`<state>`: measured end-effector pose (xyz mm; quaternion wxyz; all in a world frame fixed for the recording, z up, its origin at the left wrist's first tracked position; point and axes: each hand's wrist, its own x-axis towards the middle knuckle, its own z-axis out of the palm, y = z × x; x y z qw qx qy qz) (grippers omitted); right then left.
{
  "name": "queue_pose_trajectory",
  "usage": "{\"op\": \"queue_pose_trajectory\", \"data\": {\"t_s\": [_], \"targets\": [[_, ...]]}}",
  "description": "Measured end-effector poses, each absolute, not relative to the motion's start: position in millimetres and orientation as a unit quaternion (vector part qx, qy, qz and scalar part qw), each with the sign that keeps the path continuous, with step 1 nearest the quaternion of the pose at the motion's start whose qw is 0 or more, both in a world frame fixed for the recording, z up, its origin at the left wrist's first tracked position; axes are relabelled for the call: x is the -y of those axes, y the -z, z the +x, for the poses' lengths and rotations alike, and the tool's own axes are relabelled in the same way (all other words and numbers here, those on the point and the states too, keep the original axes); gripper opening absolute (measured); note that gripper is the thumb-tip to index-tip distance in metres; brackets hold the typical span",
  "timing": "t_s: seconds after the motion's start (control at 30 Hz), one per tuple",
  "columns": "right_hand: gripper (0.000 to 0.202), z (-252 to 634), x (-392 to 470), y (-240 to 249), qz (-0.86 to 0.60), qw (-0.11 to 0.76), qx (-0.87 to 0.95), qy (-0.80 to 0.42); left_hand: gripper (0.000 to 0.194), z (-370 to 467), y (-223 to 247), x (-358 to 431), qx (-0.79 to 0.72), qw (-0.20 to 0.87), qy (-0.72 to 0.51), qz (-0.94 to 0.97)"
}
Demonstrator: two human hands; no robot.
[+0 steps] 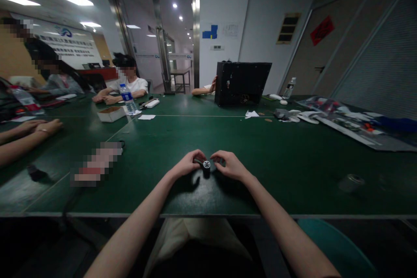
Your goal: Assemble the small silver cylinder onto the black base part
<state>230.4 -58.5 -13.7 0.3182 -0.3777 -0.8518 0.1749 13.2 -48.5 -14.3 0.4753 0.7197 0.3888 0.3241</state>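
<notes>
A small black cylinder (206, 166) with a pale ringed, holed top is upright between my hands, at or just above the green table (163, 139). Curled around its left side is my left hand (190, 163), with the thumb and fingertips at its upper edge, seemingly gripping it. On the other side, my right hand (230, 165) is bent at the fingers, a little apart from the cylinder, with a gap between thumb and fingertips. The exact kind of cylinder is too small to make out.
A metal can (352, 182) is at the right, near plastic bags and papers (352, 126). A black case (243, 83) stands opposite, a hand against it. Left are a water bottle (128, 99), a white box (111, 114), a blurred-out item (97, 163) and another person's arms (29, 134).
</notes>
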Motion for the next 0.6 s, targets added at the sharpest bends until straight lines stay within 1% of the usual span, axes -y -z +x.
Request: {"op": "queue_pose_trajectory", "data": {"t_s": [0.1, 0.2, 0.37, 0.43, 0.5, 0.57, 0.6], "targets": [[0.028, 223.6, 62.6, 13.8, -0.345, 0.326, 0.863, -0.170, 0.031, 11.2, 19.0, 42.1, -0.429, 0.428, -0.353, 0.713], [0.035, 213.4, 64.9, 16.5, -0.323, 0.314, 0.881, -0.148, 0.029, 9.9, 23.6, 36.4, -0.466, 0.378, -0.372, 0.708], [0.026, 208.8, 67.1, 13.0, -0.351, 0.309, 0.879, -0.092, 0.027, 9.0, 23.7, 33.6, -0.491, 0.335, -0.377, 0.710], [0.026, 228.4, 67.2, 4.8, -0.372, 0.326, 0.866, -0.076, 0.026, 9.0, 22.6, 34.4, -0.496, 0.327, -0.373, 0.713], [0.025, 267.3, 64.4, -5.4, -0.412, 0.336, 0.845, -0.050, 0.026, 9.4, 22.0, 35.5, -0.498, 0.320, -0.368, 0.717], [0.026, 323.2, 57.8, -14.7, -0.476, 0.313, 0.821, -0.024, 0.025, 10.1, 22.0, 36.3, -0.499, 0.314, -0.362, 0.722], [0.028, 354.9, 53.5, -18.2, -0.524, 0.284, 0.803, -0.012, 0.025, 10.4, 22.2, 36.7, -0.499, 0.311, -0.359, 0.725]]}}
